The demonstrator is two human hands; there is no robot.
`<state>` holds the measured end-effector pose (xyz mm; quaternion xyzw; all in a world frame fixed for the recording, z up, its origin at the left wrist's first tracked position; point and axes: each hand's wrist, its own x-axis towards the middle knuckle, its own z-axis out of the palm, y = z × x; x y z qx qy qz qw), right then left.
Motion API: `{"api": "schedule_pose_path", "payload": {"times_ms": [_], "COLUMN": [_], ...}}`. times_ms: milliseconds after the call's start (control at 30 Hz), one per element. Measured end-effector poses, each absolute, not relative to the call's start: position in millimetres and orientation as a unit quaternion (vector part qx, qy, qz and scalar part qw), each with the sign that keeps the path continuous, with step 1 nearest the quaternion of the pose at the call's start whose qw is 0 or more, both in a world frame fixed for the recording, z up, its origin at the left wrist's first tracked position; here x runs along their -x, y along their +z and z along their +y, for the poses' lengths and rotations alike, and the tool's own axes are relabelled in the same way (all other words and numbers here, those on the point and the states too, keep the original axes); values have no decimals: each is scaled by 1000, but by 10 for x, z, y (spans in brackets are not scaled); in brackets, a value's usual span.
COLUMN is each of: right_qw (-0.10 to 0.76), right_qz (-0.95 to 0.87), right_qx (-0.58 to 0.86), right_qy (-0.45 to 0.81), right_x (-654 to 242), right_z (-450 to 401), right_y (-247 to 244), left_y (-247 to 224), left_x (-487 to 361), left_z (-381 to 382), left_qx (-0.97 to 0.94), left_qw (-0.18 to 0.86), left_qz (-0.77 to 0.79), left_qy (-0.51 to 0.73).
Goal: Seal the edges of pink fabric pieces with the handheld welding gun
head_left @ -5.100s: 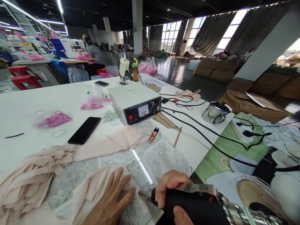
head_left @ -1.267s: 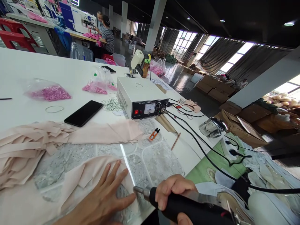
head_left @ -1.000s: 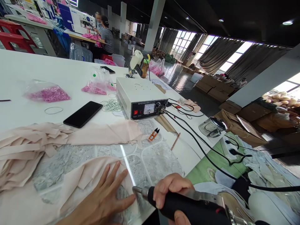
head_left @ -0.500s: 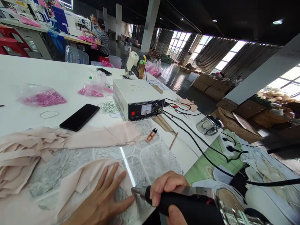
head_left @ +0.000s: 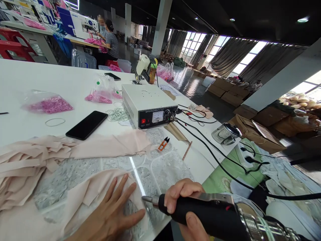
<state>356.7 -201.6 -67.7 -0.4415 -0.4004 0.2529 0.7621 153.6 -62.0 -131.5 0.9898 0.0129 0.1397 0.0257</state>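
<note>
My left hand (head_left: pixel 111 209) lies flat with fingers spread on a pale pink cloth (head_left: pixel 85 187), which rests on a clear-covered grey marbled mat (head_left: pixel 170 167). My right hand (head_left: pixel 185 201) is wrapped round a thick black handheld tool (head_left: pixel 208 214). The tool's narrow metal tip touches or nearly touches the cloth's right edge, just right of my left thumb. More pink cloth strips (head_left: pixel 30 154) are heaped at the left, one stretching along the mat's far side. Orange thread snips (head_left: pixel 163 144) lie on the mat.
Behind the mat are a white control box (head_left: pixel 150 100) with cables, a black phone (head_left: pixel 87 125), rubber bands (head_left: pixel 117 114) and bags of pink pieces (head_left: pixel 50 103). A metal cup (head_left: pixel 225 134) stands right. Two people are at a sewing machine beyond.
The tool and my right hand have shifted slightly right in the view. My left hand stays spread on the cloth. The whole scene has drifted slightly right.
</note>
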Motion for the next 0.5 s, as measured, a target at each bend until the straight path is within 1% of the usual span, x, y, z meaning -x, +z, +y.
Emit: {"api": "schedule_pose_path", "payload": {"times_ms": [133, 367, 500], "right_qw": [777, 788, 797], "right_qz": [-413, -399, -394], "right_qx": [417, 408, 394], "right_qy": [227, 231, 231], "right_x": [-3580, -3622, -3652], "right_z": [-1974, -1988, -2087], "right_y": [-633, -616, -644], "left_y": [-1314, -1256, -1099], "left_x": [-1526, -1566, -1559], "left_z": [-596, -620, -619], "left_qx": [-988, -994, -991], "left_qw": [23, 11, -12], "left_qz": [-6, 25, 11], "left_qy": [150, 101, 134]}}
